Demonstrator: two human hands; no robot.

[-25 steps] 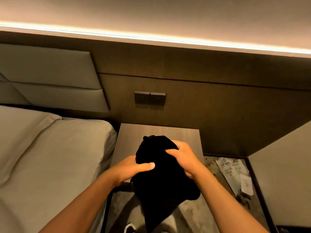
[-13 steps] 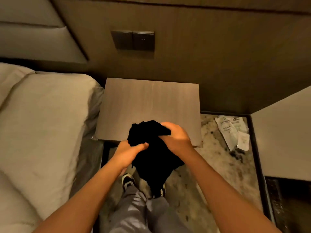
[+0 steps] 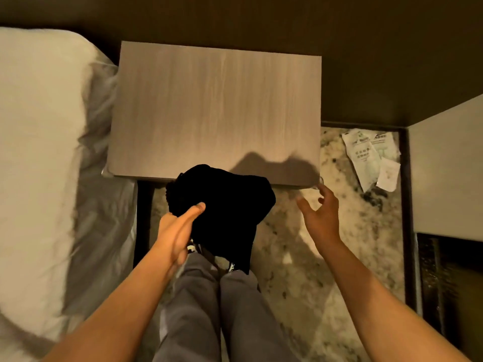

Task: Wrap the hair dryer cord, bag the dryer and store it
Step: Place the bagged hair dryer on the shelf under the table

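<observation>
A black cloth bag [image 3: 224, 210] hangs in front of the nightstand's front edge, bulging at its gathered top. The hair dryer and its cord are hidden; nothing of them shows. My left hand [image 3: 177, 228] grips the bag at its upper left, thumb laid across the cloth. My right hand [image 3: 320, 212] is off the bag, to its right, with fingers spread near the nightstand's front right corner and holding nothing.
The wooden nightstand [image 3: 217, 105] stands against the dark wall panel. A bed [image 3: 39, 152] with pale sheets fills the left. Paper packets [image 3: 371, 158] lie on the speckled floor to the right, beside a pale cabinet [image 3: 447, 165]. My legs are below the bag.
The view has tilted downward over the nightstand. My right hand has let go of the bag and moved right toward the nightstand's corner. My left hand still holds the bag.
</observation>
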